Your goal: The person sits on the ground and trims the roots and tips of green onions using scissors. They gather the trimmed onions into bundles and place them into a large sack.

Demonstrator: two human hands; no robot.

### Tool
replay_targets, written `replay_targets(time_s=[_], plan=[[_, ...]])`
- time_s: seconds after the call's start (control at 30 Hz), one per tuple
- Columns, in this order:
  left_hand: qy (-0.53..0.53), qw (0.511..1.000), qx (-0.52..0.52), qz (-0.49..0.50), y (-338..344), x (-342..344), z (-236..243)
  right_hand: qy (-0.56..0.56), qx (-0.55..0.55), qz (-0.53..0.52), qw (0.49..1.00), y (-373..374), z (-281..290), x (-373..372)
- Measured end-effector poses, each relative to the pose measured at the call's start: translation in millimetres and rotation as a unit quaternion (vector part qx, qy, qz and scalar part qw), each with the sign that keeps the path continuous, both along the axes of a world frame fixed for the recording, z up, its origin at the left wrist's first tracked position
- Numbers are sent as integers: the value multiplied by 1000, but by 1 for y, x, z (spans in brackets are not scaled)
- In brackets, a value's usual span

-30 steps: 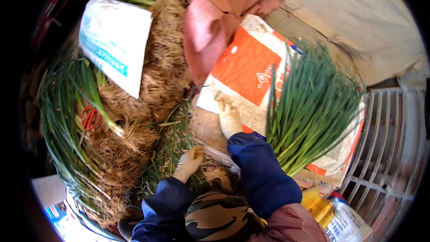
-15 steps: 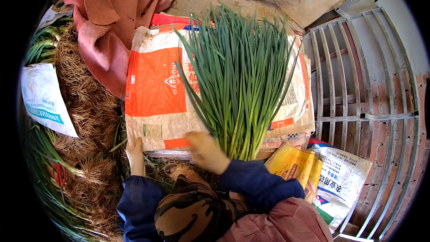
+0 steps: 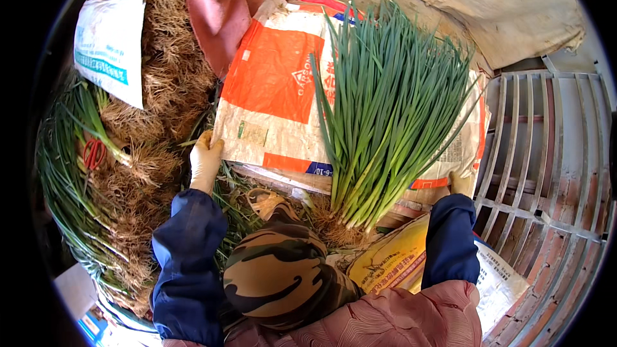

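A loose bunch of scallion-like greens (image 3: pixel 392 109) lies fanned out on a flattened white-and-orange sack (image 3: pixel 276 83). Its leaves point away from me and its pale stalks with brown roots hang over the near edge. My left hand (image 3: pixel 205 162), in a cream glove, is closed on the sack's near left corner, thumb on top. At the near right corner my gloved right hand (image 3: pixel 460 183) grips the sack's edge; its fingers are partly hidden. Neither hand touches the greens.
On the left are piled rooted greens (image 3: pixel 173 83), a white printed packet (image 3: pixel 110 48) and a red coil of ties (image 3: pixel 94 153). A metal grille (image 3: pixel 540 148) stands at right. Yellow bags (image 3: pixel 389 254) lie near my right arm; a pinkish cloth (image 3: pixel 222 9) lies behind.
My right hand has moved from beside the stalks' left side to the sack's near right corner. My left hand keeps its corner. The view has shifted and turned, and the roots now show.
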State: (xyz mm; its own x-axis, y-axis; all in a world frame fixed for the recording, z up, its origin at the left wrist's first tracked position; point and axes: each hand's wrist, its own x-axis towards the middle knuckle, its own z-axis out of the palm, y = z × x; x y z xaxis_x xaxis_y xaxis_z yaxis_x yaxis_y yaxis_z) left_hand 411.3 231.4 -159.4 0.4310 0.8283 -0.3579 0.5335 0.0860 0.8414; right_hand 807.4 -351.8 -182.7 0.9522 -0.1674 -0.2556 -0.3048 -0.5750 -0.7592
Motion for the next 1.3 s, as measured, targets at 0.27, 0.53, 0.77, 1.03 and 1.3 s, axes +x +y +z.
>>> replay_targets(time_s=[0.27, 0.53, 0.77, 1.03, 1.3], plan=[[151, 968, 193, -54, -27, -33, -19, -66, -233, 105, 964, -106, -49, -84], [191, 967, 160, -48, -56, -136, -20, 31, -239, 163, 957, -113, -8, -212], [137, 982, 125, -32, -61, -136, -1, 58, -162, 145, 974, -118, -1, -234], [156, 921, 94, -345, -54, -61, 172, 99, -210, 189, 954, -9, 136, -159], [-194, 904, 185, -333, -279, 56, 169, -18, 89, 478, 874, 114, 157, -258]])
